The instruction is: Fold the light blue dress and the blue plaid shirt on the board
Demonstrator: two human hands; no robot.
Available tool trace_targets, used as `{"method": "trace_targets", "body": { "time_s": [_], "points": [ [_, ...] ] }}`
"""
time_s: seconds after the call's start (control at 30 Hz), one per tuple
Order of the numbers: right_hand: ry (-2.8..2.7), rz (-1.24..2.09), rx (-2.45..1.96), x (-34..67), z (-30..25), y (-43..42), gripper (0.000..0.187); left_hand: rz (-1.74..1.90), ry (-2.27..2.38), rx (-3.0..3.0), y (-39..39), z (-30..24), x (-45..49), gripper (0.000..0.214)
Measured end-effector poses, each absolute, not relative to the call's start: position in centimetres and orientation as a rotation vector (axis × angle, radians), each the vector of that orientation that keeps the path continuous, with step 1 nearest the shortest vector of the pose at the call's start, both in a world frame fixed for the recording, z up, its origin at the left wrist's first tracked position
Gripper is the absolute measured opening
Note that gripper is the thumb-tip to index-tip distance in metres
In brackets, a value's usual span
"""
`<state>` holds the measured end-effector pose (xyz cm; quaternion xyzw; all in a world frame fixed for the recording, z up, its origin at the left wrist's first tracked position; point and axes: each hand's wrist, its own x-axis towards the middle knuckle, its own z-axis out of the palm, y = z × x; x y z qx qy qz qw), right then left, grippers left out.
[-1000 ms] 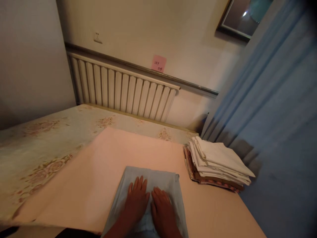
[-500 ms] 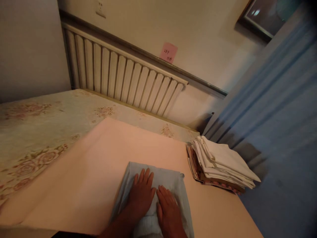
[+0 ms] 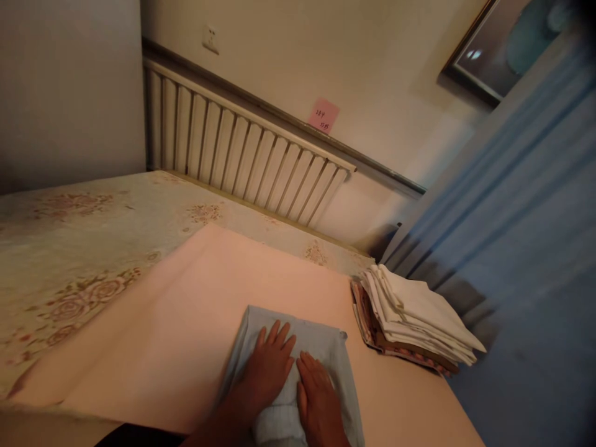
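A folded pale blue cloth (image 3: 326,347) lies on a pink sheet (image 3: 195,323) near the front edge of the bed. My left hand (image 3: 267,369) rests flat on the cloth with its fingers stretched out and slightly spread. Right beside it, my right hand (image 3: 319,397) also lies flat on the cloth, fingers together and pointing away from me. Neither hand holds anything. Both wrists run off the bottom of the view.
A stack of folded white and patterned cloths (image 3: 414,316) sits at the right edge of the pink sheet. A floral bedcover (image 3: 79,248) spreads to the left. A radiator (image 3: 242,158) lines the far wall, a blue curtain (image 3: 526,248) hangs at right.
The hands stay flat on the blue cloth, almost unmoved. The view has shifted a little, sliding the room slightly to the right and down.
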<state>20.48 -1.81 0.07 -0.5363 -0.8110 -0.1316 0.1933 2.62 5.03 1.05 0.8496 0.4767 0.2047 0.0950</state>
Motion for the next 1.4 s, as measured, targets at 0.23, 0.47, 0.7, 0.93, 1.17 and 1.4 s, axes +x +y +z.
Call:
{"method": "trace_targets", "body": {
  "time_s": [0.23,0.47,0.7,0.93,1.17,1.4],
  "points": [
    [-2.271,-0.399,-1.467,20.6,-0.4,-1.5,0.048,0.611,1.384,2.495,4.9,1.6,2.1,0.046],
    [-2.276,-0.413,-1.457,20.6,-0.6,-1.5,0.049,0.625,1.373,2.472,5.1,1.8,1.9,0.045],
    [-2.266,-0.405,-1.453,20.9,-0.9,-1.5,0.047,0.622,1.385,2.446,5.1,2.5,1.7,0.042],
    [-2.258,-0.402,-1.45,20.9,-1.1,-1.3,0.047,0.638,1.376,2.435,5.3,2.7,1.6,0.039],
    [-2.278,-0.437,-1.46,20.7,-0.7,-1.5,0.045,0.673,1.386,2.454,5.3,2.3,1.6,0.038],
    [-2.294,-0.427,-1.495,20.6,-0.6,-1.5,0.044,0.659,1.381,2.449,5.4,2.4,1.5,0.038]
  ]
}}
